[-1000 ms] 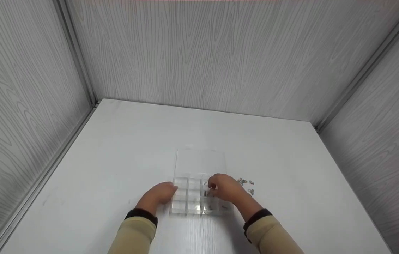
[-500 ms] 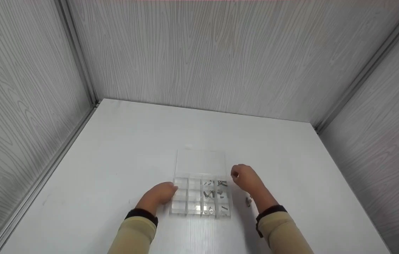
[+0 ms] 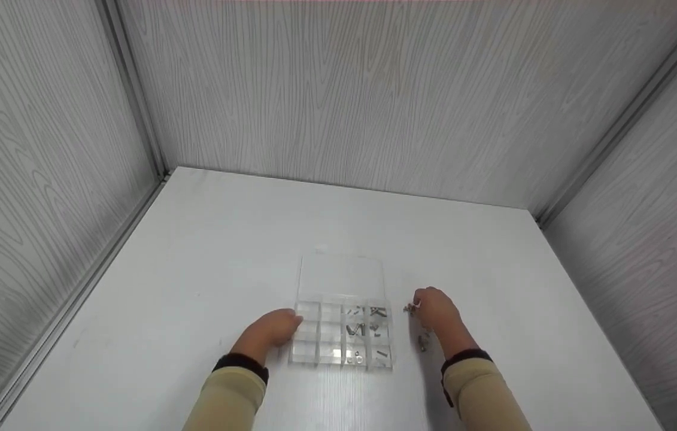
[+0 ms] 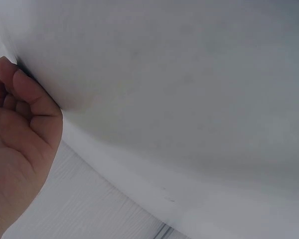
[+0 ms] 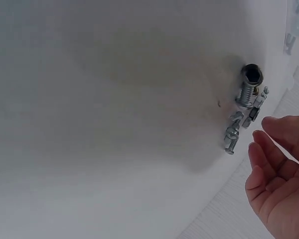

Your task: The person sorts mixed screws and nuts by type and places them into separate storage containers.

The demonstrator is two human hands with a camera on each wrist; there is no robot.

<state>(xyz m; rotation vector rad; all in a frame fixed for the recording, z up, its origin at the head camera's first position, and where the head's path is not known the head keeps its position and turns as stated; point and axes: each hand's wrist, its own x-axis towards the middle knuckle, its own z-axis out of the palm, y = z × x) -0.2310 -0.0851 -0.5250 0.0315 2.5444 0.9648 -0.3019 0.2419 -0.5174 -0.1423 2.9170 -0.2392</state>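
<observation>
A clear compartment box [image 3: 330, 331] stands on the white table with its lid laid back. My left hand [image 3: 269, 328] grips its left edge; in the left wrist view the fingers [image 4: 27, 92] are bent and the box is mostly hidden. Small metal bolts and other pieces sit in its two right columns. To the right of the box, my right hand [image 3: 437, 312] reaches beside a small heap of loose hardware [image 3: 409, 309]. Its thumb and forefinger are apart, with nothing seen between them. In the right wrist view, small bolts [image 5: 231, 134] lie near a larger socket-head bolt [image 5: 251, 82].
The transparent lid [image 3: 341, 276] lies flat behind the box. A second small group of metal pieces [image 3: 424, 341] lies by the right wrist. Pale wood-grain panels [image 3: 338, 90] border the table [image 3: 254, 227] at the back and both sides.
My right hand has moved from above the box's right compartments out to the loose hardware on the right. That uncovers the pieces in the box. My left hand stays at the box's edge.
</observation>
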